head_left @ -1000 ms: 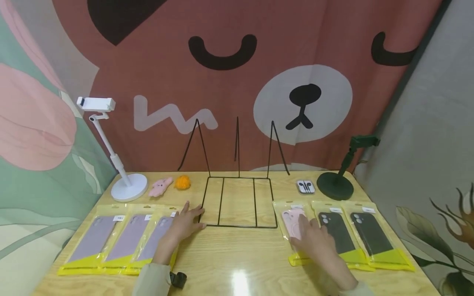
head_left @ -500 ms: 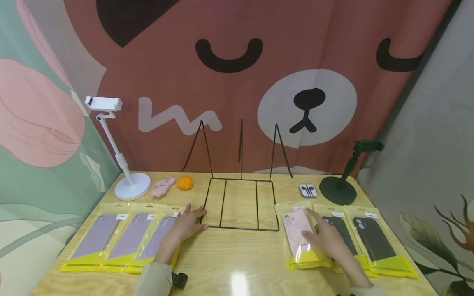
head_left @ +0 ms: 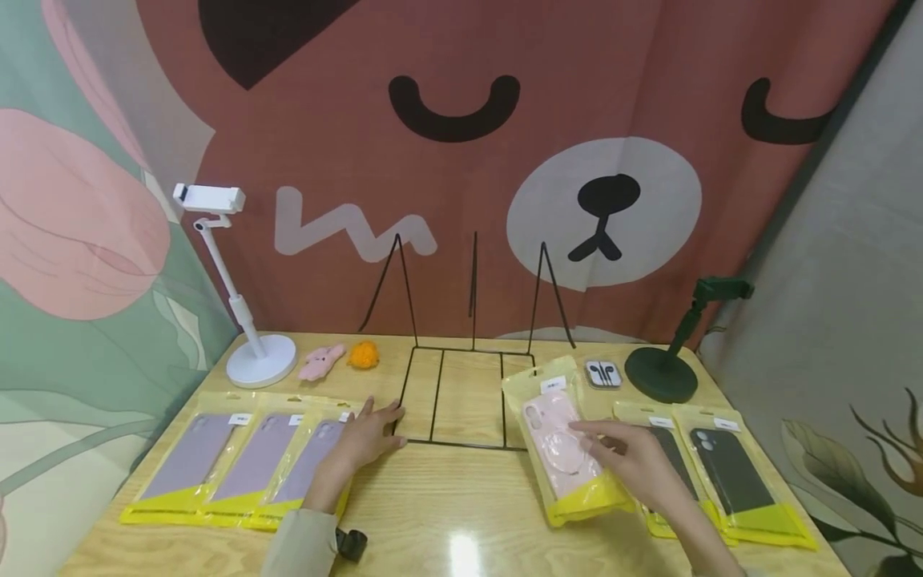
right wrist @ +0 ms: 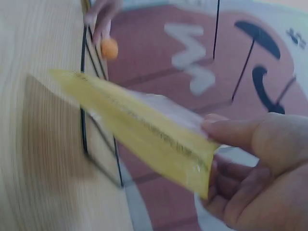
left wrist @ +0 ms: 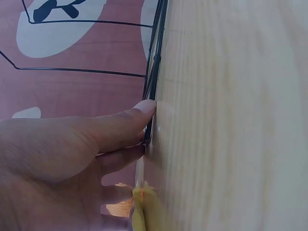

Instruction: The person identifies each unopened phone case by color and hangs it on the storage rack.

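Observation:
My right hand (head_left: 634,461) pinches the right side of a clear, yellow-bottomed pouch with a pink phone case (head_left: 551,433) inside. The pouch is tilted up, overlapping the front right corner of a black wire rack (head_left: 465,445) in the head view. From the right wrist, the pouch's yellow bottom edge (right wrist: 144,130) shows, thumb on one face and fingers behind. My left hand (head_left: 364,437) rests at the rack's front left corner, fingers spread. Its thumb (left wrist: 145,107) touches the wire, the index finger close beside it.
Pouched purple phone cases (head_left: 245,465) lie at left, pouched black ones (head_left: 731,469) at right. Behind stand a white phone stand (head_left: 261,361) and a dark green one (head_left: 661,374). A pink plush (head_left: 320,363), an orange ball (head_left: 364,355) and boxed earphones (head_left: 602,373) lie between.
My right hand has taken hold of the pink case's pouch, lifted it off the row and brought it left toward the rack. My left hand stays at the rack's corner.

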Available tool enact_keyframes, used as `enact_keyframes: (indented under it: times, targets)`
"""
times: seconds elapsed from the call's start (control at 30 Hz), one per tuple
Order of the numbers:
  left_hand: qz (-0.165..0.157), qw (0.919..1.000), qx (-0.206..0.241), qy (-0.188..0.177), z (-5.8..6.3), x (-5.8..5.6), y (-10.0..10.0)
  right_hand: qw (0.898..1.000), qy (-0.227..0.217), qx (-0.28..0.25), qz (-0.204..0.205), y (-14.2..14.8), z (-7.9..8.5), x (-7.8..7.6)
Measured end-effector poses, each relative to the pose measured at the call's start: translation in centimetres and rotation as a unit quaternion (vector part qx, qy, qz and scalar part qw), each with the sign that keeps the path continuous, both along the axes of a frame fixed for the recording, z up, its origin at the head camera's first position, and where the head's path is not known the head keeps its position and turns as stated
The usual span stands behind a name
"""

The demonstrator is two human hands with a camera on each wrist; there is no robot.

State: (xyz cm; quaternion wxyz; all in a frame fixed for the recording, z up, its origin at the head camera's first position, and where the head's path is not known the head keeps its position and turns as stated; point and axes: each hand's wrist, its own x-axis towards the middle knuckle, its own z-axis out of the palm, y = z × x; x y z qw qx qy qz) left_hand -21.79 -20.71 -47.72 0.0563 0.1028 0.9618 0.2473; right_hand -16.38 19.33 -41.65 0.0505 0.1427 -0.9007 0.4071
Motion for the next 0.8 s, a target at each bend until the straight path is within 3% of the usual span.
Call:
enact_keyframes:
  times: [0.17,0.37,0.53,0.8]
  targets:
    - [0.000,1.0000,0.000,0.002,0.0,0.0,0.0,0.993,0.066,-0.083,0.060,-3.3,1.2,1.2]
    - [-0.002,1.0000,0.007,0.005,0.0,0.0,0.0,0.960,0.175,-0.162,0.149,-6.9,2.6,1.1]
    - [-0.002,0.9999,0.010,0.003,-0.2,-0.1,-0.1,0.954,0.184,-0.184,0.151,-8.6,3.5,0.7]
    - [-0.002,0.9999,0.009,0.009,-0.2,0.0,-0.1,0.959,0.176,-0.186,0.122,-9.4,3.4,0.1]
